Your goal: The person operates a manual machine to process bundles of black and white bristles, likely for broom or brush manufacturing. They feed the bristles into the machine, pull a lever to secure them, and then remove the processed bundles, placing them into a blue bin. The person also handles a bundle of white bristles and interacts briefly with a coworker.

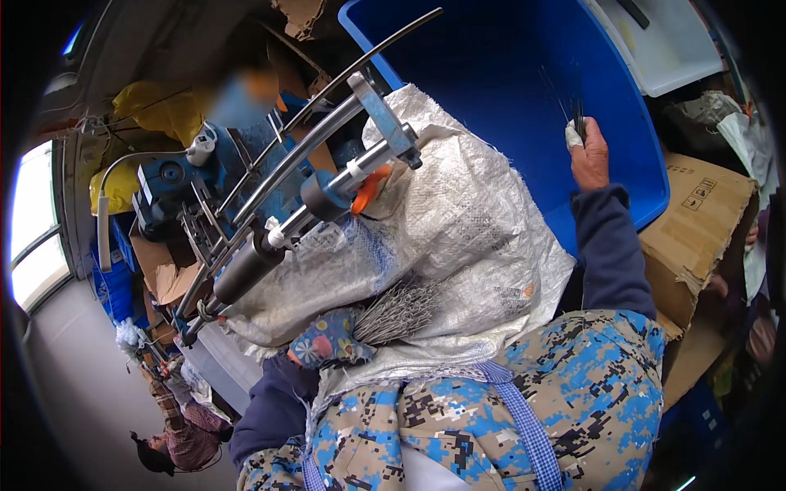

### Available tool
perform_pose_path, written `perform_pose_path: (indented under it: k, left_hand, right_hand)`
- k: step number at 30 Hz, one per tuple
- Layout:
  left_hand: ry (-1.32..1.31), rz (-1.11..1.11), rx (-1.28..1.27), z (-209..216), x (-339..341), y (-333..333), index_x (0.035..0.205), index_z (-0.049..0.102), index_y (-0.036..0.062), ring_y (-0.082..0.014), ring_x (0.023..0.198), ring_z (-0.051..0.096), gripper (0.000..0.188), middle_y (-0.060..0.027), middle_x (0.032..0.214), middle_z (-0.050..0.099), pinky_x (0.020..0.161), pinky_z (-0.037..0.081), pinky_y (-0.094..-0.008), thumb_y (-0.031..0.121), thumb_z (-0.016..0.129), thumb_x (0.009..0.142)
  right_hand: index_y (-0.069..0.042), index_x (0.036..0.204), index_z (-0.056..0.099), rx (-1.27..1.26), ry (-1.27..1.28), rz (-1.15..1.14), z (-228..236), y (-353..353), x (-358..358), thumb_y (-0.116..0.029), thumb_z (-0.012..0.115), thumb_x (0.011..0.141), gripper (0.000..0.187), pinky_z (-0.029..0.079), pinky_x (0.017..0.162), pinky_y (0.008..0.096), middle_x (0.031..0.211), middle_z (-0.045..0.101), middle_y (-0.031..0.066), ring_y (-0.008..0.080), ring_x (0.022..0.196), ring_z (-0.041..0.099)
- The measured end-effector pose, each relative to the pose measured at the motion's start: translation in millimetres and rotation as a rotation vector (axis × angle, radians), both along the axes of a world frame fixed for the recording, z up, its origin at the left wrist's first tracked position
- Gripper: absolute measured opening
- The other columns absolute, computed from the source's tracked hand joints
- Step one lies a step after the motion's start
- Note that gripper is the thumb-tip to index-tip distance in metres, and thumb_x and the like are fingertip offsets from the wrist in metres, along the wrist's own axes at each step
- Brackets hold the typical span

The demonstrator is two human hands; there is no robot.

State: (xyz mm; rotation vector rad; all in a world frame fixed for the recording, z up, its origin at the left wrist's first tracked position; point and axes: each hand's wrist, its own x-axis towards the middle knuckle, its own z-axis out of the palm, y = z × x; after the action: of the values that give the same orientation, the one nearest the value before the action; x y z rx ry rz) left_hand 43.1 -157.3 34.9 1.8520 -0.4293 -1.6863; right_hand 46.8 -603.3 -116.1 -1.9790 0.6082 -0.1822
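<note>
My left hand (332, 337), in a flower-patterned fabric glove, is closed on one end of a thick bundle of grey metal wires (399, 313). The wires fan out to the right across a white woven plastic sheet (467, 221) over my lap; their tips look looped or twisted. My bare right hand (591, 155) is raised over a big blue plastic bin (524, 90), with white tape round one finger. A small bunch of thin dark wires (578, 119) sticks up from its closed fingers.
A blue machine (168, 192) stands at the left, its steel rods (307, 155) and dark roller (250, 266) reaching out in front of me. A cardboard box (696, 229) sits at the right, a white tray (655, 45) at upper right. Another person (184, 434) is at lower left.
</note>
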Motion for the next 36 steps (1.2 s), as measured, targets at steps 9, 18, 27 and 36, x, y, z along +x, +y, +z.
perform_pose_path:
  k: [9, 18, 27, 36]
  left_hand:
    - [-0.107, -0.003, -0.017, 5.4, -0.2, 3.0, 0.103, 0.059, 0.0063, -0.0117, 0.069, 0.057, 0.049, -0.0055, 0.082, 0.064, 0.062, 0.046, -0.0266, 0.023, 0.077, 0.061]
    - [-0.271, 0.016, -0.166, -6.2, -11.1, 32.9, 0.103, 0.059, 0.0065, -0.0137, 0.070, 0.058, 0.048, -0.0063, 0.083, 0.064, 0.063, 0.046, -0.0279, 0.022, 0.076, 0.061]
    - [-0.331, 0.051, -0.282, -26.1, -18.9, 55.3, 0.102, 0.060, 0.0066, -0.0157, 0.071, 0.059, 0.048, -0.0071, 0.083, 0.064, 0.063, 0.046, -0.0291, 0.021, 0.076, 0.060]
    - [-0.240, -0.001, -0.342, -47.2, -19.7, 40.9, 0.102, 0.060, 0.0067, -0.0177, 0.072, 0.059, 0.047, -0.0079, 0.084, 0.064, 0.064, 0.046, -0.0304, 0.020, 0.076, 0.059]
  right_hand:
    - [-0.003, 0.080, 0.051, -0.266, -0.453, 1.251, 185.9, 187.6, -60.0, -0.007, 0.055, 0.066, 0.015, 0.038, 0.050, 0.0331, 0.063, 0.043, 0.0051, 0.0213, 0.059, 0.047]
    - [-0.005, 0.081, 0.050, -0.702, -0.219, 1.224, 140.4, 271.0, -82.5, -0.008, 0.052, 0.070, 0.012, 0.047, 0.059, 0.0366, 0.077, 0.055, 0.0107, 0.0260, 0.073, 0.057]
    - [-0.006, 0.086, 0.049, -0.716, -0.103, 1.383, 145.4, 278.0, -57.1, -0.008, 0.050, 0.074, 0.012, 0.046, 0.063, 0.0401, 0.077, 0.057, 0.0124, 0.0322, 0.075, 0.058]
    - [-0.006, 0.080, 0.060, -1.000, -0.032, 1.270, 155.8, 336.8, -118.6, -0.012, 0.052, 0.071, 0.013, 0.036, 0.084, 0.0394, 0.099, 0.055, 0.0119, 0.0278, 0.103, 0.047]
